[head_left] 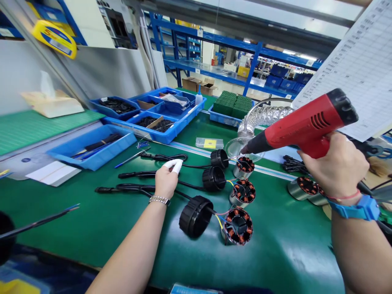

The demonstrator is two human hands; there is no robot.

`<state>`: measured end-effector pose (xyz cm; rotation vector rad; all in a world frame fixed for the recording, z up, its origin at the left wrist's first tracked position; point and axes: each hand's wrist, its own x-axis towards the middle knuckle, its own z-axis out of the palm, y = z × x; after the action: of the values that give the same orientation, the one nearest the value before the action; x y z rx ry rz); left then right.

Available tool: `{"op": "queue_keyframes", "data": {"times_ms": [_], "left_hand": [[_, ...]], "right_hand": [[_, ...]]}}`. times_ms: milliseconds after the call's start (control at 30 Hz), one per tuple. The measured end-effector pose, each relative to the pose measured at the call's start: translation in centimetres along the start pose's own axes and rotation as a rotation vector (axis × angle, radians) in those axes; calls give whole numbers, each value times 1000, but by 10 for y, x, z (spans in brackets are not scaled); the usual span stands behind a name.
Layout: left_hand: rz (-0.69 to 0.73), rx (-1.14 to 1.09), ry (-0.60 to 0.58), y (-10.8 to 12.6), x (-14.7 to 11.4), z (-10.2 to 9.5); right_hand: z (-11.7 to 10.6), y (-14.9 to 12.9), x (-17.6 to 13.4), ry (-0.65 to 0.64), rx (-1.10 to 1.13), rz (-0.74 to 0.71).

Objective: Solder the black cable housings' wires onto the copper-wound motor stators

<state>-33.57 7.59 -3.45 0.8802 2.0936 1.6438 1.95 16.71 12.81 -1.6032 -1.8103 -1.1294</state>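
My right hand grips the handle of a red heat gun. The black nozzle points down-left at the wires above the farthest stator, whose copper windings show in a metal ring. With white covers on its fingertips, my left hand is pinched at the black cable of the far black cap. Two more caps, a middle one and a near one, are joined by coloured wires to a middle stator and a near stator.
More stators stand at the right, beside black cable pieces. A clear hood on a foil duct sits behind the far stator. Blue parts trays, a tray of green boards and a blue bin line the back and left.
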Motion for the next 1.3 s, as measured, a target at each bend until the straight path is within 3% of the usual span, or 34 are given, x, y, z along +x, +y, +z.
{"op": "queue_keyframes", "data": {"times_ms": [667, 1300], "left_hand": [[-11, -58, -56, -5, 1, 2], [-17, -55, -63, -3, 1, 2]], "right_hand": [[2, -3, 9, 59, -39, -44], [4, -2, 11, 15, -51, -44]]}}
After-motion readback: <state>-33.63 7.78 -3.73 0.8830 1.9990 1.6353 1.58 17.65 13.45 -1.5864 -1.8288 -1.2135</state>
